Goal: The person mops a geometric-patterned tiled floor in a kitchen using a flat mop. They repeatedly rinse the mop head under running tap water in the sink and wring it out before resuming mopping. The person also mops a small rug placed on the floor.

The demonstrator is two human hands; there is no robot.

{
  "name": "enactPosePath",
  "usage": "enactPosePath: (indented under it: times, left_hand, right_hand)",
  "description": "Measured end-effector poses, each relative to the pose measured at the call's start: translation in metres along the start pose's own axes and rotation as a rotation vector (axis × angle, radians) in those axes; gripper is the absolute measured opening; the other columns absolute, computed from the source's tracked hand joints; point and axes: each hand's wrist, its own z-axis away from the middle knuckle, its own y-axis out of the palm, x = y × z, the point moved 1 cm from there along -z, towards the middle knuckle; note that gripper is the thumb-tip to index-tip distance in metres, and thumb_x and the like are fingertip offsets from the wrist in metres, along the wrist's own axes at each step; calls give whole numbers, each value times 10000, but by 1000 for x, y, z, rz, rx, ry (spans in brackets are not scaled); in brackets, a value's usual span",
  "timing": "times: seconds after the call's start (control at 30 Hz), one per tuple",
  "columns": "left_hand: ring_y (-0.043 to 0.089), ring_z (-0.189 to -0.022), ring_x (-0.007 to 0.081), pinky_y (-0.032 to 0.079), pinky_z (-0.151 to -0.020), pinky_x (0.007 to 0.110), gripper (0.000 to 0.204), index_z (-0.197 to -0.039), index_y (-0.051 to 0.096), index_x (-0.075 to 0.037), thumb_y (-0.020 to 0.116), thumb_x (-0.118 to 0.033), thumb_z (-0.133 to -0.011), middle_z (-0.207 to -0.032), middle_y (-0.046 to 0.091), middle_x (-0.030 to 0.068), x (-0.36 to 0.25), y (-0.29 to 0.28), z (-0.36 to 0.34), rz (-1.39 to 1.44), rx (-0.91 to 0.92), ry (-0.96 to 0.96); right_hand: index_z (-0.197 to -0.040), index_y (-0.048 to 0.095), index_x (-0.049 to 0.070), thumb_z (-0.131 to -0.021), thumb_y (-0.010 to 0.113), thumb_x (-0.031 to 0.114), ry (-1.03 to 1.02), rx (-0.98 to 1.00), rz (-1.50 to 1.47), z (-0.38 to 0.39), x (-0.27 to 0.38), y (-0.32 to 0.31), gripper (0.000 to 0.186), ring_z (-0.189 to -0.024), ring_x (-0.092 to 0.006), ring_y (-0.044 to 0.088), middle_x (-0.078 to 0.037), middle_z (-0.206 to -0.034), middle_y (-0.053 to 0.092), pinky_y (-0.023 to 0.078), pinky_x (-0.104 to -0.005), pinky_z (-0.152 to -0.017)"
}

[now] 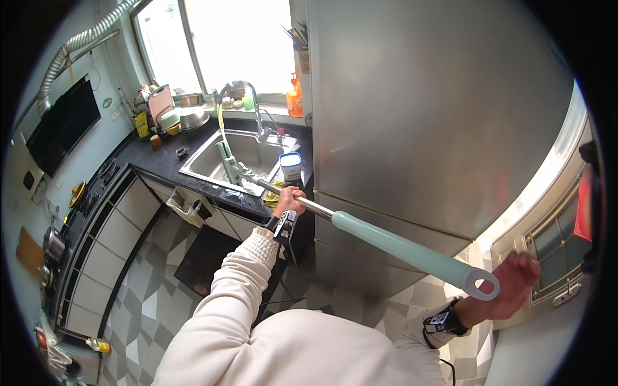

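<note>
A person in a cream sweatshirt holds a long mop pole (pixel 386 239) across a narrow kitchen, its far end reaching into the steel sink (pixel 212 168). The mop head (pixel 226 162) is hard to make out: only a pale green upright piece and some metal fittings show at the sink's edge, and what lies in the basin beneath them is unclear. The right hand (pixel 515 283) is blurred and partly hidden behind the pole's ringed end cap (pixel 481 284); whether its fingers close on the grip or merely rest behind it cannot be told. The person's body below the shoulders is cut off by the lower edge.

The left hand (pixel 290 200) is wrapped tightly around the bare metal section of the pole, fingers fully curled, just ahead of where the mint-green grip begins. A black wrist device sits just behind that hand, and a matching one shows on the right wrist. Just beyond the left hand, on the dark counter, stands a small white container with a blue lid (pixel 291 165); a yellow cloth (pixel 273 193) lies right beside the knuckles. The curved tap (pixel 248 103) rises farther off past the hand, and a large steel refrigerator (pixel 438 116) stands close on the hand's right side.
</note>
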Motion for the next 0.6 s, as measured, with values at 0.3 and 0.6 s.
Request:
enactPosePath:
  times: [0.3,0.6]
  left_hand:
    - [413,-475,144,422,-566,276,205,-579,322,-127,380,-97,-773,-494,365,-19,-79,12,-47,-293,247,14]
    - [512,-594,167,476,-567,252,139,-749,466,-3,588,39,-700,-670,486,48,-165,47,33,-317,357,292]
  right_hand:
    - [-810,525,5,-783,513,103,-112,1023,43,-33,-31,134,103,-498,-153,515,-75,-609,576,412,-290,-487]
    - [-1042,488,-28,-887,408,372,68,1153,-105,-45,-69,282,437,-737,-148,528,-107,-808,556,417,-252,-644]
